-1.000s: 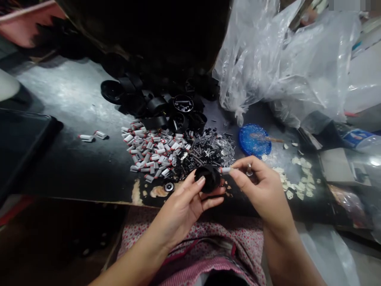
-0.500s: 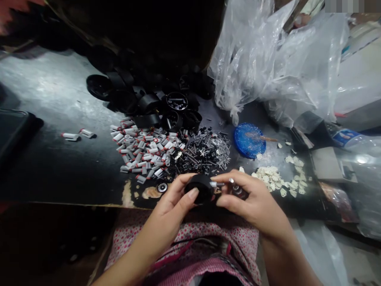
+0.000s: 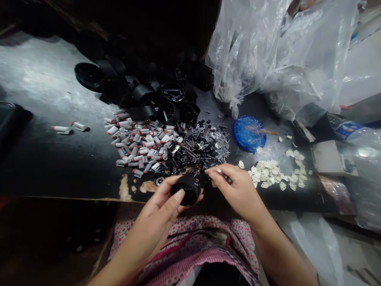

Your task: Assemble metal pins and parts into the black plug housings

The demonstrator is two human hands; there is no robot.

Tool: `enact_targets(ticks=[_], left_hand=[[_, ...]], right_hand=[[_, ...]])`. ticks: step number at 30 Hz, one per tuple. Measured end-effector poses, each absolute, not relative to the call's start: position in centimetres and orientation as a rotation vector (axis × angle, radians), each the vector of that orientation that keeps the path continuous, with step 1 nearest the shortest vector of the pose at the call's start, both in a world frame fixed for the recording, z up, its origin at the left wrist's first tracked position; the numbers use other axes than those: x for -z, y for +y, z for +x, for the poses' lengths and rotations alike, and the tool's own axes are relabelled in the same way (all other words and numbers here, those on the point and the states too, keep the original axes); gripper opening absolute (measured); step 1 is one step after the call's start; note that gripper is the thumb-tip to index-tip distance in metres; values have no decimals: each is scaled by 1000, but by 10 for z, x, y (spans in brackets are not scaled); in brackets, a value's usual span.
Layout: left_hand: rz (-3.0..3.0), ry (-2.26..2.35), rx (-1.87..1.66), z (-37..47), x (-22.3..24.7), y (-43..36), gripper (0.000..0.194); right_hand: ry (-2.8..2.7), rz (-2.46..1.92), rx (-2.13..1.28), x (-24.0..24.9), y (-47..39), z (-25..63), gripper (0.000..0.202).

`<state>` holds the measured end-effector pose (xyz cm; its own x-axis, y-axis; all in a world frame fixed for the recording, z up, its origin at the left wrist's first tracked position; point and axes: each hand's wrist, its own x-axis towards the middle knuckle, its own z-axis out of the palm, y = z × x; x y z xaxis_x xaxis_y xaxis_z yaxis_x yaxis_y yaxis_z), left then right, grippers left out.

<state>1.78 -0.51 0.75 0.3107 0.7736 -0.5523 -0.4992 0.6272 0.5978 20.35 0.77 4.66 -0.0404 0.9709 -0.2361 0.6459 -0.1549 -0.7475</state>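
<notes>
A round black housing (image 3: 189,192) is gripped by my left hand (image 3: 162,204), thumb on its near face, at the table's front edge. Just right of it, my right hand (image 3: 233,186) is closed around a slim tool with a pale tip (image 3: 220,171); its fingertips are close together, and whether they pinch a small part is not clear. Beyond the hands lie a heap of black springs and small metal parts (image 3: 193,149) and a heap of grey cylinders with red ends (image 3: 139,145).
Black round housings (image 3: 143,93) are piled at the back. A blue lid with a stick (image 3: 249,134) and cream-coloured flat pieces (image 3: 266,172) lie to the right. Clear plastic bags (image 3: 241,51) stand behind them. A dark device (image 3: 12,123) is at far left.
My left hand has tilted the housing and moved it slightly left. My right hand has drawn away from it, and the spring part seen at its fingertips no longer shows. The view has shifted a little.
</notes>
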Motion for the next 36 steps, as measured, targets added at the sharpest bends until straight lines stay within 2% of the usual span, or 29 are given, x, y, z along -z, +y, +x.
enact_targets(ticks=[3,6,13,17,20,24,27,33,36], left_hand=[[314,923,-940,21,-7,-3,17],[329,918,-956,22,-8,0,17],[245,883,-1016,27,-11,4,12],[208,863,-1050,31,-12,6,8],[243,921,-1068,32,-13,4,13],[384,1044,-1075,29,-12,0,21],[422,1041,-1059,26,-12,1,20],[304,930,-1002,25,-10,5,14],[310,930,-966,25,-11,3,16]], right_hand=[[-2018,-2012,-526,-35,19,194,17],[-2144,-2041,-408,-29,26,188,14],[-1931,-1775,-545,-36,13,187,5],[-1860,-1584,-621,-41,4,184,7],[-1809,-1609,-712,-44,3,183,6],[-1962,-1627,-568,-48,4,184,12],[-2075,-1636,-486,-51,3,186,14],[-1826,-1506,-739,-64,6,186,1],[-1833,-1458,-691,-68,10,184,1]])
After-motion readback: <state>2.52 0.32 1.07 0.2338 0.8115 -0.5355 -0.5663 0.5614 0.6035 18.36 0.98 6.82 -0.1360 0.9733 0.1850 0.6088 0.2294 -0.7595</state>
